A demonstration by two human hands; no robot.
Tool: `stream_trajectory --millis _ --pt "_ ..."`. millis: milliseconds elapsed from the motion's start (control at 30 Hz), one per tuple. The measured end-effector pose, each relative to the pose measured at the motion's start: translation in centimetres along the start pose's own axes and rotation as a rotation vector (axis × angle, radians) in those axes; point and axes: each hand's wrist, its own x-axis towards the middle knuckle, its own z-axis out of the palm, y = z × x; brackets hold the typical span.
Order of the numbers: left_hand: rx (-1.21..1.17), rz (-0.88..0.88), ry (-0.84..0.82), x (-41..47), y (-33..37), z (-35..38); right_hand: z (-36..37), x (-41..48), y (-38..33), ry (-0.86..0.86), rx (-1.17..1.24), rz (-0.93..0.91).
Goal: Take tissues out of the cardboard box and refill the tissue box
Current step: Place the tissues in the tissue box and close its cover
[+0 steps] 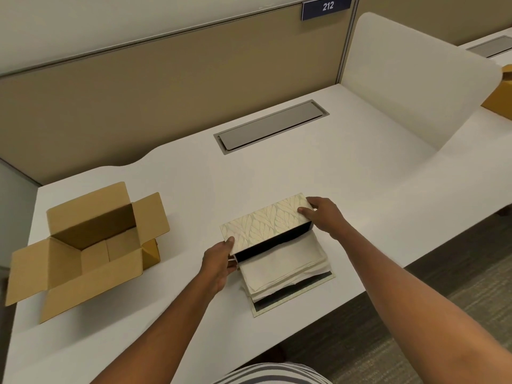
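A cream tissue box (266, 221) with a leaf pattern lies on its side on the white desk (360, 189), its dark open side facing me. A stack of white tissues (279, 266) sticks halfway out of that opening and rests on the box's flat lid panel (293, 299). My left hand (220, 263) grips the box's near left corner. My right hand (322, 214) holds its far right end. The brown cardboard box (91, 245) stands open at the left with its flaps spread; I see no tissues inside it.
A grey cable hatch (270, 126) is set in the desk behind the tissue box. A tan partition (138, 92) runs along the back, and a white divider (415, 79) stands at the right. Another cardboard box (500, 95) shows at the far right edge.
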Motion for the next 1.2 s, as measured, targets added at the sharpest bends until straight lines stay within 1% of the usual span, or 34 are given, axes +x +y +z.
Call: stream_trajectory --millis 167,300,400,533,667,767,933,1100,1200 --pt "-0.030 0.082 -0.016 -0.6 -0.6 -0.2 -0.3 -0.6 0.1 0.006 0.091 0.018" --pt "0.001 0.129 -0.023 -1.1 -1.8 -0.3 -0.7 -1.2 0.6 -0.007 0.095 0.008" --pt "0.028 0.149 -0.014 -1.4 -2.5 -0.3 -0.8 -1.7 0.7 -0.018 0.054 -0.006" --pt "0.036 0.180 -0.030 -1.5 -3.1 -0.4 -1.2 -2.4 1.2 -0.015 0.091 0.025" --pt "0.056 0.202 -0.073 -1.5 -3.8 -0.8 -1.4 -3.1 1.5 -0.027 0.005 -0.022" --pt "0.069 0.209 -0.062 -1.6 -4.2 -0.9 -1.3 -3.6 1.7 -0.042 -0.032 -0.058" --pt "0.178 0.305 -0.128 -1.9 -4.9 -1.2 -1.2 -4.3 2.4 -0.047 -0.086 -0.087" --pt "0.259 0.378 -0.115 -2.6 -6.4 -0.9 -1.2 -5.6 3.3 -0.022 -0.141 -0.115" --pt "0.298 0.403 -0.114 -3.0 -7.8 -0.9 -0.9 -6.9 4.2 -0.007 -0.135 -0.119"
